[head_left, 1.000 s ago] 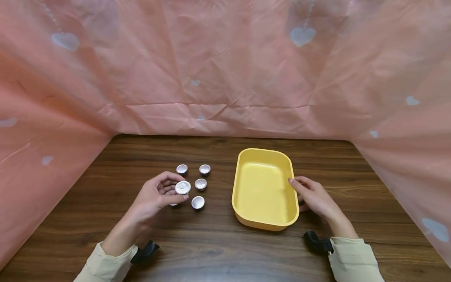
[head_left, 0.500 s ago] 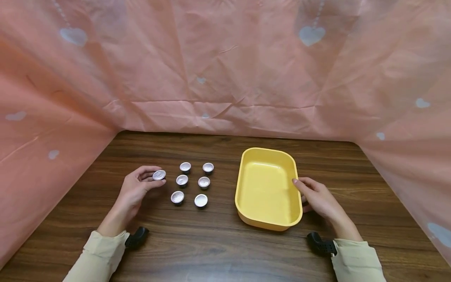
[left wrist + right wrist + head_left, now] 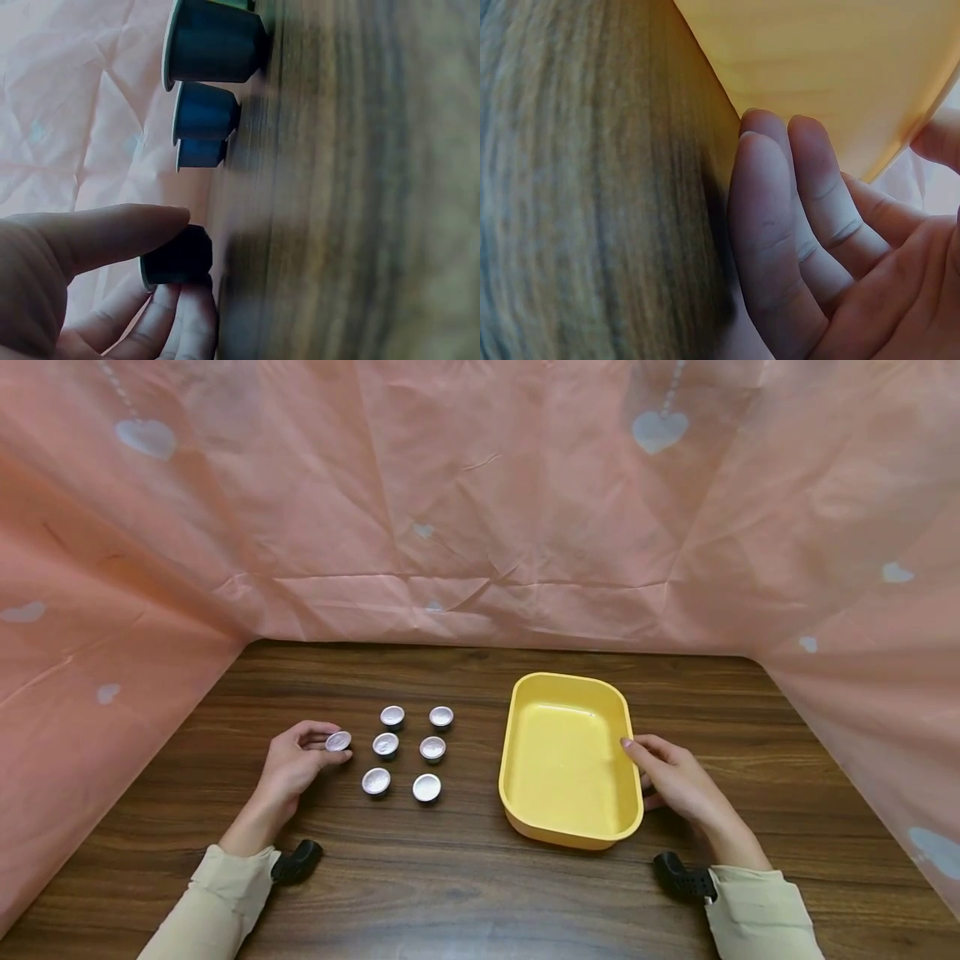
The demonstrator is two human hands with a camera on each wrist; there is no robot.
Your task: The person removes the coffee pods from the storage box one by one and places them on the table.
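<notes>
My left hand (image 3: 294, 766) pinches a dark coffee capsule (image 3: 338, 741) with a silver foil lid between thumb and fingers, left of the other capsules. In the left wrist view this capsule (image 3: 178, 256) is held foil side up, close to the wooden table; whether its base touches is hard to tell. Several more coffee capsules (image 3: 386, 744) stand foil up in two columns beside it. My right hand (image 3: 675, 777) grips the right side of a yellow tray (image 3: 506, 777), thumb over the rim and fingers against the outer wall (image 3: 832, 67). Nothing lies inside the tray.
The brown wooden table (image 3: 450, 885) carries all these things. A pink curtain (image 3: 465, 510) with pale hearts hangs at the back and both sides. A black wrist mount (image 3: 298, 862) sits at the left cuff, another mount (image 3: 684, 877) at the right.
My left hand has carried the capsule leftward from above the others, then lowered it slightly toward the table. The right hand keeps its hold on the tray. The head view has shifted a little.
</notes>
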